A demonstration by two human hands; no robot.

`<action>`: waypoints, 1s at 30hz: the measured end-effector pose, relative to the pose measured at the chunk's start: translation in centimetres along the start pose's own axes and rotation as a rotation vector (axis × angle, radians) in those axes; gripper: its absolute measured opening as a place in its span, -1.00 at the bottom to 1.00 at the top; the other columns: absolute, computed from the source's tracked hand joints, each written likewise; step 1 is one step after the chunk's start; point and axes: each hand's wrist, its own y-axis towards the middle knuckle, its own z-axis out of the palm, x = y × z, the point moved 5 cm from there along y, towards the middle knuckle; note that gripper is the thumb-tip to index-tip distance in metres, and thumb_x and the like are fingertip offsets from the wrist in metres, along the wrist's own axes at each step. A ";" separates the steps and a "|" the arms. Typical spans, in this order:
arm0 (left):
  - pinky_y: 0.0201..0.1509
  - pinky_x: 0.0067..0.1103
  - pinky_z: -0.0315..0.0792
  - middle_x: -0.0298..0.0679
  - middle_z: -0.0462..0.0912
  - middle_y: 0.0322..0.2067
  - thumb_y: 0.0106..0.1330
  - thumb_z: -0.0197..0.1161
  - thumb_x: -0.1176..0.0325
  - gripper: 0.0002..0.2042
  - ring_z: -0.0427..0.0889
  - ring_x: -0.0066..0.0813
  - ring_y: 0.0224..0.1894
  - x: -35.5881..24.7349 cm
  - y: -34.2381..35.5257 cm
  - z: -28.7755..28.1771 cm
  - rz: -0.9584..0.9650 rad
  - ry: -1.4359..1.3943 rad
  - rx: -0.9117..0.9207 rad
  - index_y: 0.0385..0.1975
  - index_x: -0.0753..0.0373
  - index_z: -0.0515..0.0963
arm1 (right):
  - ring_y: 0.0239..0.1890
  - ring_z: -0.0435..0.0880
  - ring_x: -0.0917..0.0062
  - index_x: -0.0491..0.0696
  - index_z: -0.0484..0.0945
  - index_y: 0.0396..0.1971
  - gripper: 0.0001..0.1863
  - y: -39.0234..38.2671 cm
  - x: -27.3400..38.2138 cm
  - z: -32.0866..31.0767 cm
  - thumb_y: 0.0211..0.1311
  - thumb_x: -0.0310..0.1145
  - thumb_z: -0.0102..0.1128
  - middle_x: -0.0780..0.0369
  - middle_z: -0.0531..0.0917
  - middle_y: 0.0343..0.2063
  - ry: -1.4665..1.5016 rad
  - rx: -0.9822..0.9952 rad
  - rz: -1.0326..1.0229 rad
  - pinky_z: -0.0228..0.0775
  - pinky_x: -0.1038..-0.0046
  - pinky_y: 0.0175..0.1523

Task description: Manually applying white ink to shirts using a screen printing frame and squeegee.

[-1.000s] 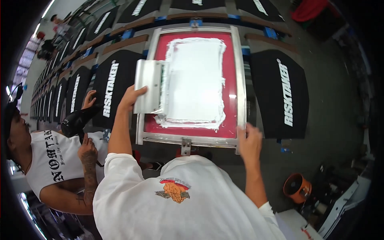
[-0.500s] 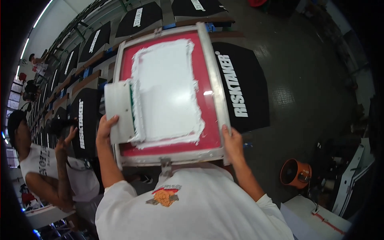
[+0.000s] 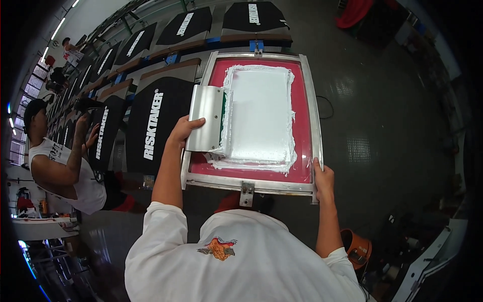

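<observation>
I hold an aluminium screen frame (image 3: 256,187) with a red mesh (image 3: 302,141) carrying a thick white ink patch (image 3: 257,116). My left hand (image 3: 183,130) grips the metal squeegee (image 3: 205,118) at the frame's left side, thumb on its face; the squeegee's green blade edge lies against the ink. Whether those fingers also wrap the frame is hidden. My right hand (image 3: 324,180) is closed on the frame's right rail. A metal bracket (image 3: 246,194) sticks out from the frame's near side, above my white shirt.
Black printed pieces (image 3: 166,126) lie on rows of platens to the left and back. A co-worker (image 3: 65,176) at left holds a dark dryer (image 3: 85,104); others work farther back. Grey floor (image 3: 359,151), an orange fan (image 3: 357,249) and a red cloth (image 3: 352,10) are on the right.
I have shifted with the screen; the printed piece formerly at its right is no longer visible there, and floor shows instead. My right hand has closed on the rail. The co-worker's arms moved.
</observation>
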 end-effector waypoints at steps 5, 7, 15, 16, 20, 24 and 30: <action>-0.20 -0.38 0.56 0.00 0.60 -0.23 0.11 0.31 0.38 -0.56 0.66 -0.24 -0.30 1.9 0.1 -0.8 0.039 -0.062 0.014 -0.03 0.45 0.41 | -0.35 0.58 0.53 -0.27 0.58 -0.24 -0.45 1.4 0.7 0.5 0.17 0.03 0.17 0.13 0.65 -0.40 -0.067 0.058 -0.042 0.40 0.45 -0.23; -0.18 -0.39 0.55 -0.01 0.61 -0.23 0.11 0.31 0.38 -0.56 0.66 -0.26 -0.29 2.1 -0.1 -0.2 -0.010 -0.078 0.024 -0.03 0.44 0.41 | -0.34 0.58 0.53 -0.25 0.58 -0.23 -0.45 2.4 0.1 0.6 0.17 0.03 0.16 0.13 0.65 -0.39 -0.090 0.049 -0.026 0.40 0.45 -0.21; -0.15 -0.42 0.54 -0.04 0.62 -0.25 0.08 0.34 0.39 -0.58 0.65 -0.31 -0.28 2.0 3.1 -0.4 0.009 -0.029 0.020 -0.07 0.43 0.45 | -0.31 0.61 0.47 -0.22 0.58 -0.22 -0.53 2.9 -1.3 0.6 0.21 -0.04 0.14 0.11 0.66 -0.36 -0.177 -0.010 -0.112 0.39 0.42 -0.14; -0.14 -0.42 0.53 -0.03 0.62 -0.24 0.05 0.36 0.41 -0.58 0.65 -0.30 -0.27 0.2 3.6 0.0 0.018 0.083 0.004 -0.09 0.43 0.47 | -0.28 0.61 0.47 -0.22 0.58 -0.23 -0.58 0.8 1.4 0.2 0.20 -0.10 0.16 0.10 0.66 -0.35 -0.441 -0.251 -0.458 0.39 0.43 -0.14; -0.11 -0.41 0.49 -0.05 0.66 -0.31 -0.12 0.42 0.25 -0.52 0.67 -0.28 -0.32 -10.2 9.0 4.6 0.271 0.832 0.038 -0.14 0.32 0.57 | -0.30 0.60 0.55 -0.20 0.57 -0.26 -0.68 -6.0 -1.5 4.2 0.17 -0.23 0.21 0.18 0.65 -0.43 -0.240 0.380 -0.105 0.41 0.48 -0.19; -0.14 -0.36 0.48 -0.16 0.66 -0.30 -0.07 0.40 0.24 -0.58 0.65 -0.21 -0.31 -15.7 17.1 12.7 0.684 1.358 0.006 -0.14 0.13 0.57 | -0.44 0.58 0.63 -0.18 0.57 -0.32 -0.73 -10.5 -4.9 11.0 0.18 -0.25 0.20 0.27 0.65 -0.47 -0.136 0.635 0.119 0.39 0.50 -0.32; -0.32 -0.37 0.57 -0.16 0.64 -0.35 0.05 0.22 0.50 -0.71 0.60 -0.18 -0.29 -5.8 18.9 14.5 1.063 1.380 -0.224 -0.20 0.06 0.54 | -0.54 0.58 0.63 -0.17 0.52 -0.39 -0.78 -11.6 -5.2 13.1 0.14 -0.30 0.19 0.22 0.63 -0.61 -0.121 0.569 0.076 0.37 0.55 -0.39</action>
